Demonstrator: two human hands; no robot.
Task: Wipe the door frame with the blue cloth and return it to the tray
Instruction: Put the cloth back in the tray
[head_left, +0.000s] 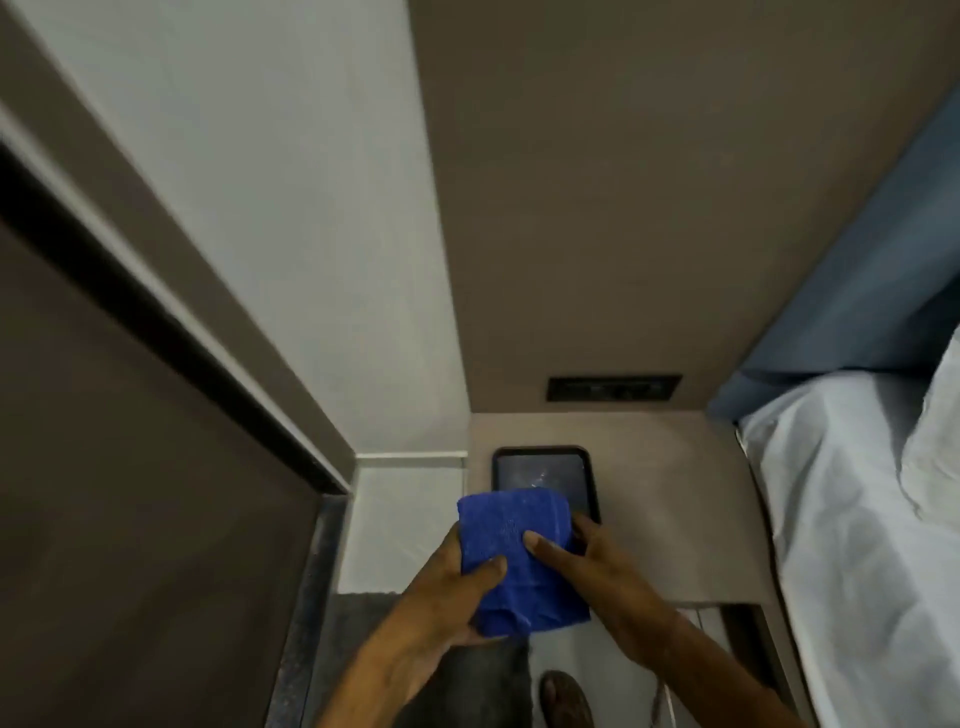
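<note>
I hold a folded blue cloth (519, 561) in both hands, just in front of and above the near end of a dark rectangular tray (540, 467). My left hand (447, 587) grips its left side with the thumb on top. My right hand (576, 561) grips its right side, thumb pressed on the cloth. The tray lies on a beige bedside table (675, 509). The cloth covers the tray's near edge. The brown door frame (171, 260) with a dark strip runs diagonally along the left, beside the brown door (130, 519).
A white wall (291, 208) and a taupe panel (649, 182) with a dark socket plate (613, 387) rise behind the table. A bed with pale sheets (852, 519) and a blue headboard (883, 260) stands on the right. My foot (563, 699) shows on the floor below.
</note>
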